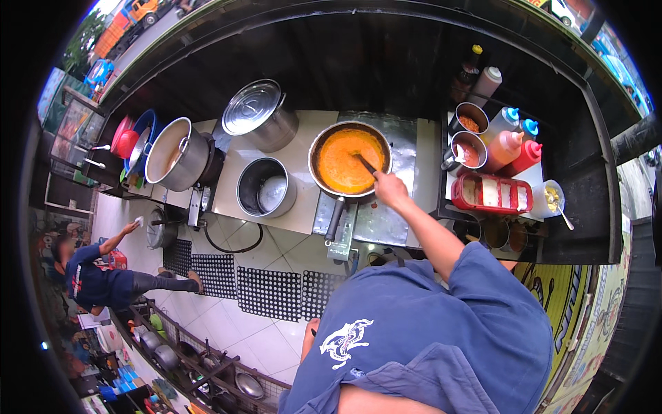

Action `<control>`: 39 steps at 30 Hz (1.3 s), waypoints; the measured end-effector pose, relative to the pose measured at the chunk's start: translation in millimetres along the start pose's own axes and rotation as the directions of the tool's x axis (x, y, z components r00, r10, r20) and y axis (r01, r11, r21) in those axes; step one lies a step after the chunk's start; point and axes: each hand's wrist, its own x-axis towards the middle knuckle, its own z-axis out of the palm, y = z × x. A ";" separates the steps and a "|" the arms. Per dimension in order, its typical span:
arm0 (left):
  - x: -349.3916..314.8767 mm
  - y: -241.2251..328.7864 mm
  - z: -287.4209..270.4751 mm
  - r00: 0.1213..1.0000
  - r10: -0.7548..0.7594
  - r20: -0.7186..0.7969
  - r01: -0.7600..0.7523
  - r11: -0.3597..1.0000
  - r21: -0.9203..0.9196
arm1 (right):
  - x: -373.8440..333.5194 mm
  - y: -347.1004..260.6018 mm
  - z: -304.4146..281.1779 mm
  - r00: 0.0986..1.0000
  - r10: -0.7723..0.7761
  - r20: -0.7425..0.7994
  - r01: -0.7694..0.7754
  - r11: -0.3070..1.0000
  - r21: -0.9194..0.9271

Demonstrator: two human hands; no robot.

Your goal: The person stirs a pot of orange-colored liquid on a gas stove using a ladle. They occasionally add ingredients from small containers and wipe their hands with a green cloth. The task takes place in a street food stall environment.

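Observation:
My right hand (390,188) reaches forward over the steel counter and grips the dark handle of a utensil (365,164), whose tip sits in thick orange sauce. The sauce fills a wide round pan (316,148), and the pan's long handle (336,217) points back toward me. Only a narrow strip of my left hand (312,330) and arm shows beside my blue shirt, low at my side. Its fingers are hidden.
Left of the pan stand an open steel pot (265,188), a lidded steel pot (258,114) and a large pot (176,153). To the right are sauce tins (469,150), squeeze bottles (507,145) and a red tray (491,193). Another person (103,281) stands at the far left, and black mats (269,291) lie on the tiled floor.

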 end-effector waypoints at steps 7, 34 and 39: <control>-5.2 10.8 -1.7 0.998 -0.060 -0.021 0.059 0.998 -0.032 | -40.0 9.0 -68.8 0.971 -0.200 0.134 0.226 0.950 -0.215; -40.5 52.3 -9.6 0.990 0.030 -0.140 -0.025 0.999 0.043 | -9.9 -1.1 17.7 0.956 -0.279 0.090 0.269 0.957 0.108; -55.8 66.9 5.0 0.973 -0.046 -0.228 0.035 0.998 -0.053 | -53.0 21.3 -9.2 0.956 -0.259 0.141 0.280 0.947 -0.159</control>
